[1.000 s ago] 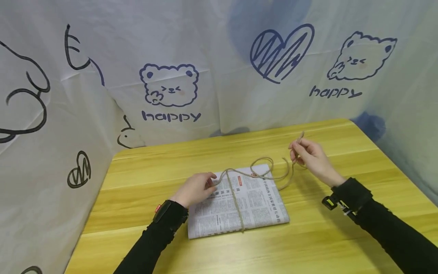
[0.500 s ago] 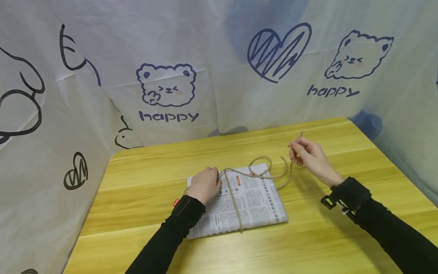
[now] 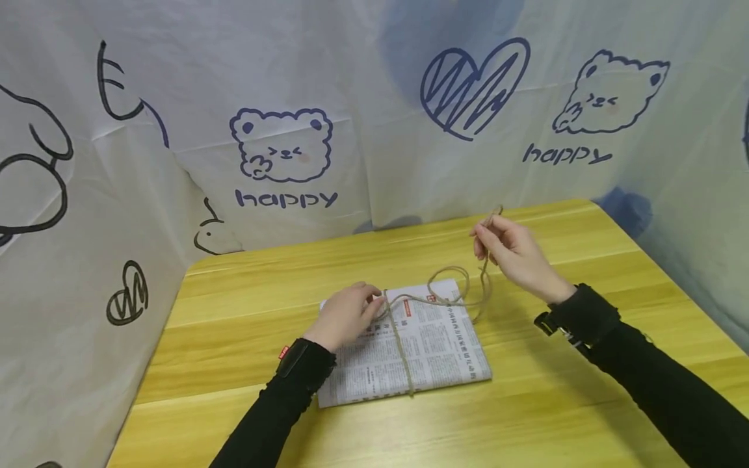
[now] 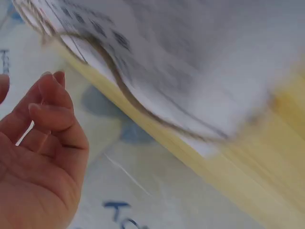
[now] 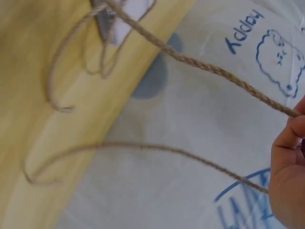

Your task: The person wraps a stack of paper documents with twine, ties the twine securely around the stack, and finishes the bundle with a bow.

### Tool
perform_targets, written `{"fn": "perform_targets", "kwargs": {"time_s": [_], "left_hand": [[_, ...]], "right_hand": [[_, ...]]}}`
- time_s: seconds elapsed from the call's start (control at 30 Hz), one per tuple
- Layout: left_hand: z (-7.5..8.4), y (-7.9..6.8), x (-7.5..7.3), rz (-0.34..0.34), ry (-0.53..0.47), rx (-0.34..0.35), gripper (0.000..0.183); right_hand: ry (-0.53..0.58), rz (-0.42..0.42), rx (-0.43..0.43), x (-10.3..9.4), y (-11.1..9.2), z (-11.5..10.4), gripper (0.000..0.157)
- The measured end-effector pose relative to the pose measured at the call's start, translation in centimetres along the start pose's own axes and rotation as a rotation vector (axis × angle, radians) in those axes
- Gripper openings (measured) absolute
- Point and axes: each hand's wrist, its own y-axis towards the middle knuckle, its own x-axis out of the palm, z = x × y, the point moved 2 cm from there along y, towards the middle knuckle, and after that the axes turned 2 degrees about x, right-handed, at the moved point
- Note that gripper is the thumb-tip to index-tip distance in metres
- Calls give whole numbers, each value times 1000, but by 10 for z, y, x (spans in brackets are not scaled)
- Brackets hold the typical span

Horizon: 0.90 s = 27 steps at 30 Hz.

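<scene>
A folded newspaper lies on the yellow table, with brown twine running across it from front to back. My left hand is over the paper's far left corner, its fingertips beside the spot where the twine bends. In the left wrist view its fingers are loosely curled and hold nothing, with the newspaper and twine just beyond them. My right hand is raised above the table and pinches the twine's free end. Loose loops of twine trail from it to the paper. The right wrist view shows the twine taut up to that hand.
White sheets printed with bears, hearts and "happy" wall in the table at the back and on both sides. The table's right edge runs close to the right sheet. Bare wood lies in front of the newspaper.
My right hand has lifted and moved left and farther back with the twine end, pulling the loops up. My left hand has shifted a little right, toward the twine.
</scene>
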Motion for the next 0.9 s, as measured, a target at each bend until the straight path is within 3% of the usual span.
{"fn": "perform_targets", "kwargs": {"time_s": [0.07,0.3,0.4,0.5,0.6,0.7,0.77,0.9], "left_hand": [[-10,-8,-8,41,-23,-56,32],[-47,-36,-32,171,-84,-152,28],[-58,-50,-42,199,-104,-188,27],[-65,-59,-47,219,-117,-218,27],[-70,-63,-49,231,-112,-237,24],[-71,-63,-48,212,-91,-240,22],[-69,-60,-46,198,-76,-230,21],[-60,-50,-39,160,-47,-175,21]], "right_hand": [[-50,-23,-49,8,6,-14,17],[-148,-119,-152,52,33,-7,14],[-150,-196,-190,78,46,-18,17],[-234,-348,-183,105,53,-23,26],[-338,-574,-121,128,51,-21,33],[-389,-717,-61,139,42,-11,33],[-371,-729,-31,137,35,-2,28],[-343,-607,-5,119,25,21,24]]}}
